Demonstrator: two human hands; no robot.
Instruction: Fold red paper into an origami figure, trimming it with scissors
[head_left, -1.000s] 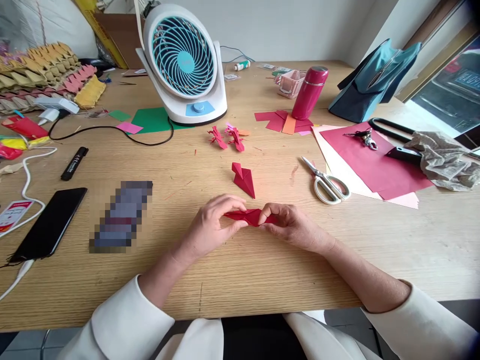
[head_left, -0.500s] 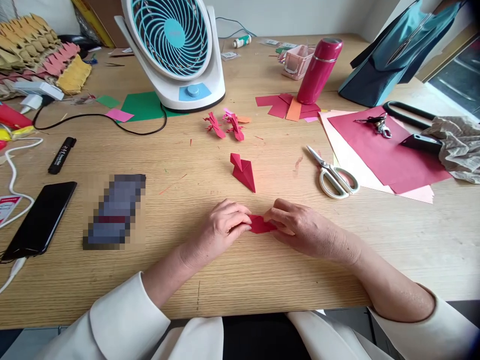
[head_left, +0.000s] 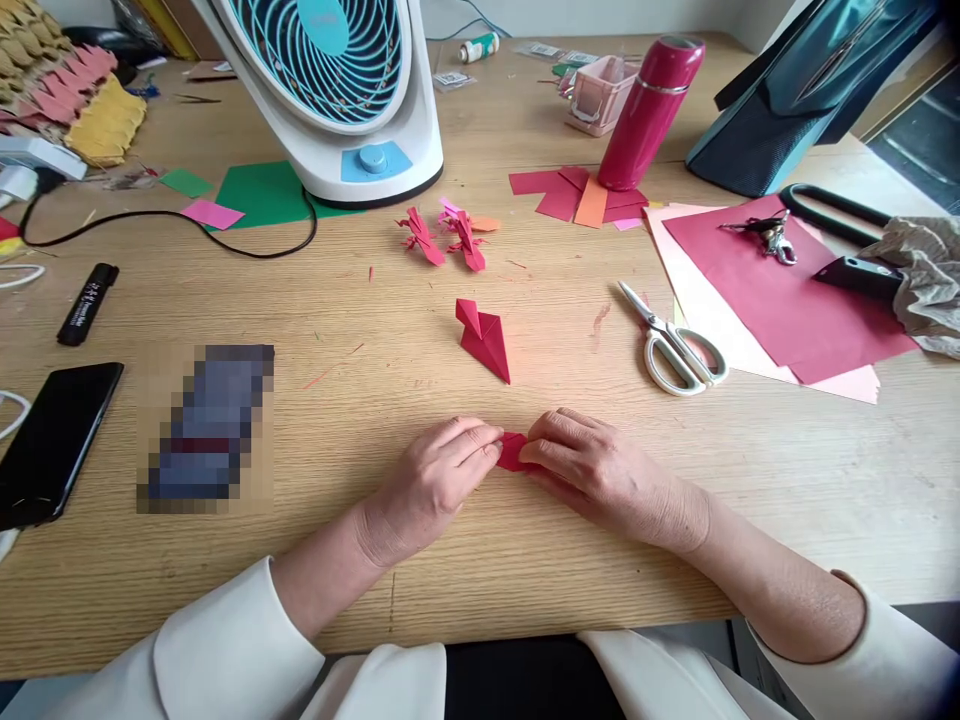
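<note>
A small folded piece of red paper (head_left: 512,451) lies between my two hands near the front of the table. My left hand (head_left: 448,470) pinches its left end, fingers together. My right hand (head_left: 589,462) grips the right end, and its fingers cover that part of the paper. Just beyond my hands sits another folded red paper piece (head_left: 484,340), pointed toward me, touched by neither hand. Farther back are two small red origami figures (head_left: 421,238). Scissors (head_left: 671,345) with white handles lie to the right, blades slightly apart.
A white fan (head_left: 390,170) stands at the back. Right of it are a red thermos (head_left: 649,115), red paper strips (head_left: 556,200), large red sheets (head_left: 780,300) and a teal bag (head_left: 765,130). Two phones, one a black phone (head_left: 60,440), and a black marker (head_left: 88,303) lie left.
My right hand has slid slightly left along the paper, so less of it shows between my hands. The camera view has shifted a little; the other things stay in place.
</note>
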